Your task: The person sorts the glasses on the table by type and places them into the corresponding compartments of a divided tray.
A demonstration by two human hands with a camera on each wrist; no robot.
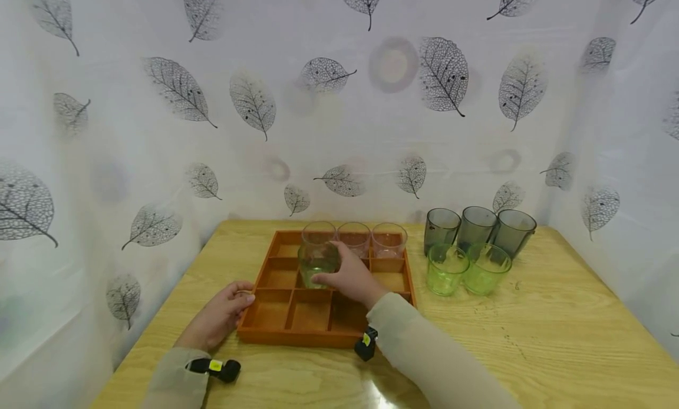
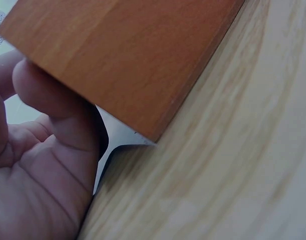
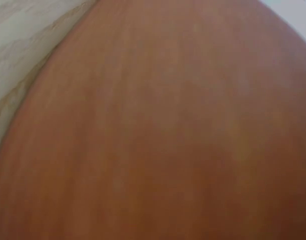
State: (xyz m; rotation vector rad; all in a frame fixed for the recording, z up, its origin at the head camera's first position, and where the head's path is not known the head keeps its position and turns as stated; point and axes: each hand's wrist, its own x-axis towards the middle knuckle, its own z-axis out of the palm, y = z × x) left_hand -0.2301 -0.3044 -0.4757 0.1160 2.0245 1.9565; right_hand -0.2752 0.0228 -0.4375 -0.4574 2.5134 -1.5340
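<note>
My right hand (image 1: 352, 276) holds a green-tinted glass (image 1: 313, 267) over the middle row of a wooden divided tray (image 1: 302, 338), thumb on its near side. Whether the glass touches the tray floor, I cannot tell. Three clear pinkish glasses (image 1: 389, 244) stand in the tray's back row. Against the tray's left outer wall rests my left hand (image 1: 223, 315), its fingers loosely bent. The left wrist view has this hand (image 2: 52, 150) beside the tray's corner (image 2: 137, 100). Only the tray's blurred brown wood (image 3: 153, 125) fills most of the right wrist view.
Right of the tray, two green glasses (image 1: 485, 273) stand in front of three dark grey glasses (image 1: 477, 226). All are on a light wooden table (image 1: 562, 338). A white curtain with leaf prints (image 1: 339, 120) hangs behind and at both sides.
</note>
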